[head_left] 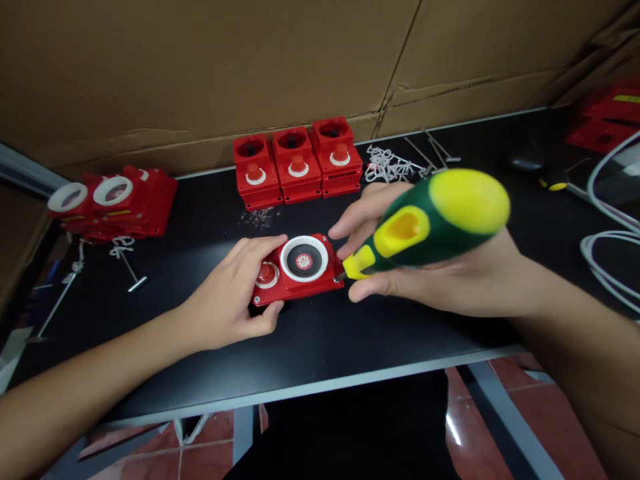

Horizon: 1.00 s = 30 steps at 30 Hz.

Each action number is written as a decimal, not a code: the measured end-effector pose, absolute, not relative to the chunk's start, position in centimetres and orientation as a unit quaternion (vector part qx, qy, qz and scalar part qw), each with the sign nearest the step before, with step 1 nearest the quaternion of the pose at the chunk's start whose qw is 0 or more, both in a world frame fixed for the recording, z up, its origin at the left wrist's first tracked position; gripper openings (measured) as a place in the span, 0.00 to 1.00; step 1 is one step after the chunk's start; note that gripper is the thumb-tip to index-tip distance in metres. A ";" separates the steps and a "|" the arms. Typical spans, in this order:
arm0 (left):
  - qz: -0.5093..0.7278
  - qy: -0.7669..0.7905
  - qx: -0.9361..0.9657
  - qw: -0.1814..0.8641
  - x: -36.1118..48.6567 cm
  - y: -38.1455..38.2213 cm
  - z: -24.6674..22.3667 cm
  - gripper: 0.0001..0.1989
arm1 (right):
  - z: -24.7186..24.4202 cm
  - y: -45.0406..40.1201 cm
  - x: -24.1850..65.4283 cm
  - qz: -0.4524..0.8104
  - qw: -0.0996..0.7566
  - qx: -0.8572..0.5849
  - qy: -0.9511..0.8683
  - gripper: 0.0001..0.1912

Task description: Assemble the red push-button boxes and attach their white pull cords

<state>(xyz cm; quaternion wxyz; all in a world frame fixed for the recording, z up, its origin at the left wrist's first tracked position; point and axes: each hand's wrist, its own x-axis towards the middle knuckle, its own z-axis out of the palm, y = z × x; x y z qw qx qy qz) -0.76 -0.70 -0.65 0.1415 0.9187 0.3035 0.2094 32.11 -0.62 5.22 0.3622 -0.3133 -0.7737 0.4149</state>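
Note:
A red box with a white-ringed black dial and a red button (295, 291) lies flat on the black table. My left hand (235, 287) grips its left end, thumb at the near edge and fingers over the far edge. In my right hand (450, 280) is a green and yellow screwdriver (425, 223), its handle slanting up toward me. The tip meets the box's near right corner, at or beside a screw there. My right fingertips are close to the box's right edge. The palm side of the right grip is partly hidden by the handle.
Three red boxes (299, 163) stand along the cardboard wall (200, 73). Several more (135, 203) are grouped at left, with tied metal T-bars (137, 280) beside them. White cords (387, 165) and rods lie at the back. A cable (607, 253) coils at right; debris (260, 217) dots the table (320, 340).

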 end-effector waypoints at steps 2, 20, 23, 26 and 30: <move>0.211 0.299 0.921 0.135 -0.7 -0.6 -0.7 0.41 | 5.1 -0.6 32.0 0.422 0.358 -0.323 -0.768 0.25; 0.212 0.299 0.922 0.127 -0.7 -0.6 -0.9 0.39 | 4.9 -0.5 32.6 0.462 0.374 -0.212 -0.776 0.10; 0.211 0.298 0.921 0.132 -0.7 -0.6 -0.8 0.40 | 4.9 -0.7 32.2 0.435 0.409 -0.261 -0.758 0.13; 0.205 0.299 0.922 0.136 -0.8 -0.6 -0.7 0.40 | 5.1 -0.8 31.9 0.422 0.415 -0.306 -0.746 0.20; 0.205 0.302 0.920 0.142 -0.8 -0.6 -0.5 0.42 | 5.0 -0.5 31.7 0.437 0.406 -0.306 -0.742 0.23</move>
